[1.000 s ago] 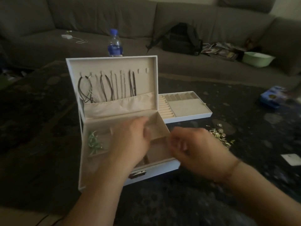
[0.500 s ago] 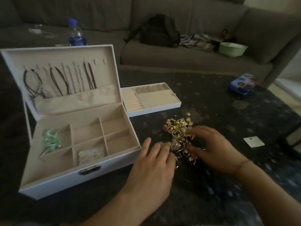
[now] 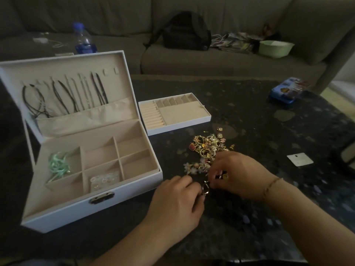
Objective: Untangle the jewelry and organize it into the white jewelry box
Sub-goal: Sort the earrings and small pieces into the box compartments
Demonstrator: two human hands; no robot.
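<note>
Two hands meet over one small metal piece [image 3: 205, 187] at the near edge of the table: the left hand [image 3: 176, 200] has its fingers curled in on it from the left, and the right hand [image 3: 238, 175] pinches it from the right, with another gold bit tucked under its fingers. Whether the piece is a ring or a clasp cannot be told. One thin bracelet [image 3: 271, 184] circles the right wrist.

Just beyond the right hand lies one tangled pile of gold jewelry [image 3: 209, 148] on the dark table [image 3: 249, 116], with a few loose bits strayed off its far side.

To the left stands one white jewelry box [image 3: 92, 206], its lid upright. Several dark cord necklaces [image 3: 65, 95] hang in a row inside the lid above one cloth pocket; the exact count is too blurred to tell. The base shows six compartments. One on the left holds a mint-green bundle [image 3: 58, 166], one at the front middle holds a clear packet of small rings [image 3: 104, 179], and the other four show bare lining.

One removable tray [image 3: 176, 114] sits just behind the pile, touching the box's right side or nearly so.

Farther out rest one white card [image 3: 299, 159] and one blue packet [image 3: 286, 90]. On the sofa [image 3: 211, 60] are one water bottle [image 3: 83, 40], one black bag [image 3: 186, 32] and one green bowl [image 3: 274, 48].
</note>
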